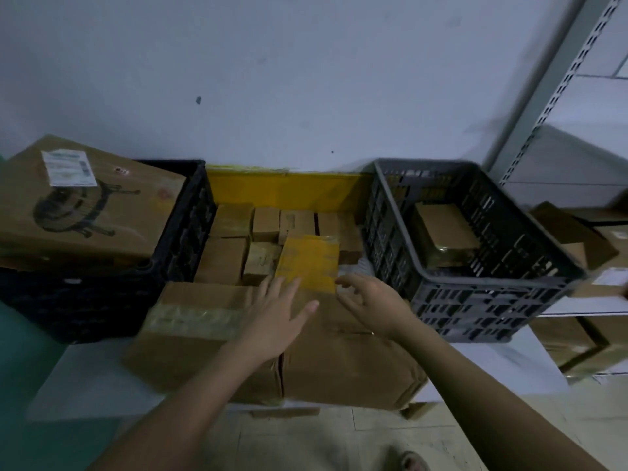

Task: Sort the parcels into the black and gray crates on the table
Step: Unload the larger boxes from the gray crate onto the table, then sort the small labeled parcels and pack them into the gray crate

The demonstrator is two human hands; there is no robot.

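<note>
A big open cardboard carton (238, 338) sits mid-table, filled with several small brown parcels (222, 258). On top lies a yellow taped parcel (309, 258). My left hand (277, 312) hovers flat over the carton's near flap, fingers spread, fingertips at the yellow parcel's near edge. My right hand (370, 305) is beside it, fingers curled and apart, just off the parcel's right corner, holding nothing. The black crate (183, 229) stands left with a large brown box (78, 205) resting on it. The gray crate (482, 290) stands right and holds a brown parcel (445, 232).
A white wall rises behind the table (509, 365). Metal shelving (557, 107) stands at the right with more cardboard boxes (577, 338) stacked below and beside it. A yellow inner flap (285, 190) of the carton stands up at the back. Tiled floor lies below.
</note>
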